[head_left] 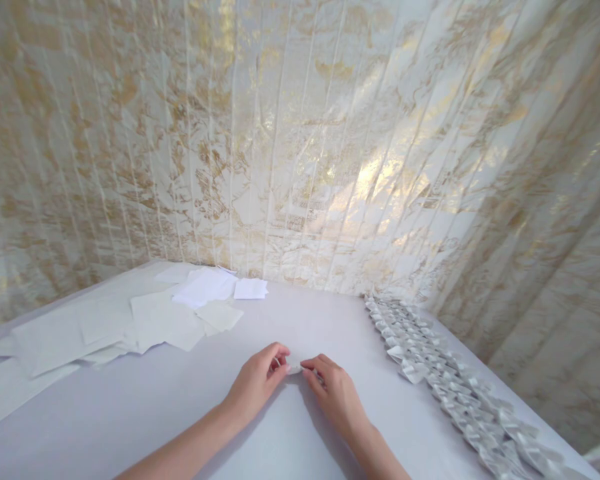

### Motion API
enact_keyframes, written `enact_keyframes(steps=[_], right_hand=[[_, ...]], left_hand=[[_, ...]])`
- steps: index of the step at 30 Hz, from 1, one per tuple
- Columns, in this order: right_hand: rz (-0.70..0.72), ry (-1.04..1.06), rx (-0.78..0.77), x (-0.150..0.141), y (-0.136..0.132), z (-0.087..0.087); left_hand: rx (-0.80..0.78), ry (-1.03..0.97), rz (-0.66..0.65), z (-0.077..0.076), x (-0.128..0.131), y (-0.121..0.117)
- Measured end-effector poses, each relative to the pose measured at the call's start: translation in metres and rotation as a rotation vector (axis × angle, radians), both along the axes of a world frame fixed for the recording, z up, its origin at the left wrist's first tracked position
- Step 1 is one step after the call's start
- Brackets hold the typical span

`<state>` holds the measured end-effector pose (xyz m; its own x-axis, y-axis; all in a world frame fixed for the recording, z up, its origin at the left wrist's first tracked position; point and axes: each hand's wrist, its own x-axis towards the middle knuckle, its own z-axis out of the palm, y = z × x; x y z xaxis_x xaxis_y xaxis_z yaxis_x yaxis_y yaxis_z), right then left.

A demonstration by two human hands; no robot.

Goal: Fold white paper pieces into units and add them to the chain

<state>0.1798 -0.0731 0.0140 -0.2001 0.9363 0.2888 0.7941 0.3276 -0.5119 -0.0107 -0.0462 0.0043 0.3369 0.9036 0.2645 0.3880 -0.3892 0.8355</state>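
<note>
My left hand (257, 381) and my right hand (333, 392) meet at the middle of a white table (145, 407). Both pinch a small white folded paper piece (294, 367) between their fingertips, pressing it against the tabletop. Most of the piece is hidden by the fingers.
Loose white paper sheets and squares (160, 317) lie spread over the table's left and back. A long row of several folded white paper pieces (445, 380) runs along the right edge. A white and gold crinkled backdrop (300, 133) hangs close behind the table.
</note>
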Motion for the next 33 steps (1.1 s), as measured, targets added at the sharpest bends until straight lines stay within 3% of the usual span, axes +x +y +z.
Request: enact_keyframes(steps=[7, 12, 16, 21, 26, 33], right_hand=[[-0.036, 0.093, 0.017, -0.004, -0.001, 0.005], [-0.017, 0.103, 0.125, -0.009, -0.009, 0.011], [0.078, 0.027, 0.158, -0.019, -0.015, 0.012], [0.096, 0.002, 0.143, -0.022, -0.018, 0.013], [0.109, 0.158, 0.058, -0.017, -0.016, 0.013], [0.158, 0.352, -0.039, -0.013, -0.012, 0.012]], left_hand=[[-0.261, -0.379, 0.088, -0.011, 0.017, -0.007], [-0.346, -0.47, -0.023, -0.005, 0.026, -0.021], [-0.336, -0.505, -0.077, -0.004, 0.028, -0.021], [-0.308, -0.534, -0.081, 0.002, 0.025, -0.018], [-0.275, -0.533, -0.091, 0.011, 0.022, -0.021], [-0.235, -0.494, -0.113, -0.003, 0.018, -0.012]])
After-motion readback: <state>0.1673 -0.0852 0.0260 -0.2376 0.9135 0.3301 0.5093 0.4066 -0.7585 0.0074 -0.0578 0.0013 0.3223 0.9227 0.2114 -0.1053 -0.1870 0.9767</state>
